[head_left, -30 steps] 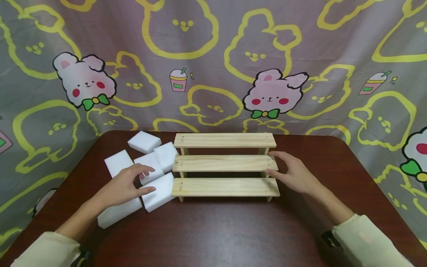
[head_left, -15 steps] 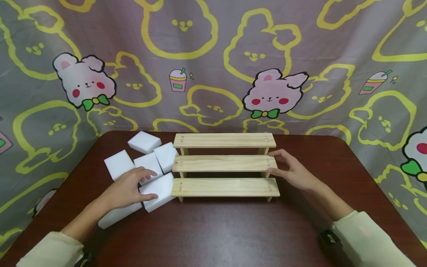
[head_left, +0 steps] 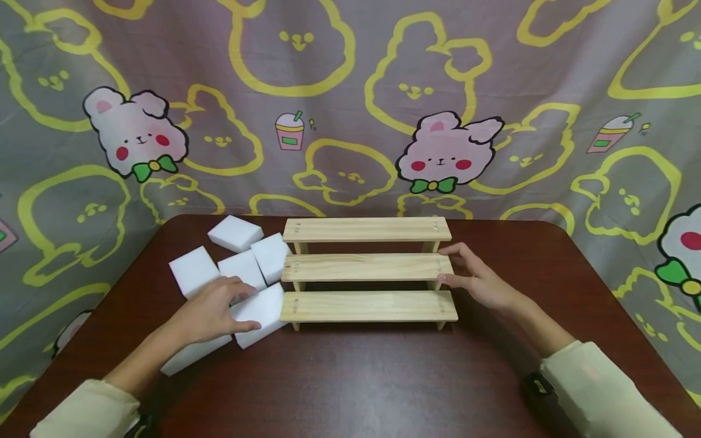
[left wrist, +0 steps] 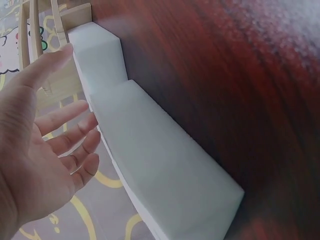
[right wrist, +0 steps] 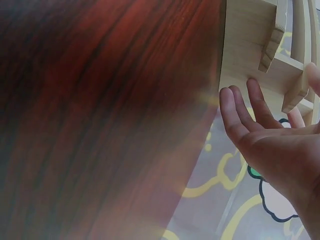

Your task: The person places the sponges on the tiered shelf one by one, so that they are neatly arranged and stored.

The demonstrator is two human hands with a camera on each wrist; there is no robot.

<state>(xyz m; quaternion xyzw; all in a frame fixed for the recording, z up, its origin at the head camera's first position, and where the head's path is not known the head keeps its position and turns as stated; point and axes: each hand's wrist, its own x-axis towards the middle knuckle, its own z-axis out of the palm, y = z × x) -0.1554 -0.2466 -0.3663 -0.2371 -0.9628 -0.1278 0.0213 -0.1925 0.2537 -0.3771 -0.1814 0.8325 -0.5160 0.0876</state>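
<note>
White foam-like blocks (head_left: pixel 193 270) lie in a loose group on the left of the table. Over them hovers my left hand (head_left: pixel 210 310), thumb apart from loosely bent fingers (left wrist: pixel 75 135); the thumb tip overlaps the front block (head_left: pixel 263 313) beside the rack. A three-tier wooden rack (head_left: pixel 367 267) stands mid-table. At its right end my right hand (head_left: pixel 484 281) grips the middle board, thumb at the front edge and index finger at the back edge. In the right wrist view its other fingers (right wrist: pixel 257 102) extend beside the rack's side panel.
Further white blocks (head_left: pixel 235 233) sit toward the back left, several close against each other and the rack's left end. The dark red-brown table (head_left: pixel 356 383) ends at a patterned curtain (head_left: pixel 339 109) behind it.
My left hand has shifted slightly right and down over the blocks, and its fingers have bent more. The right hand stays at the middle board. The view has moved a little.
</note>
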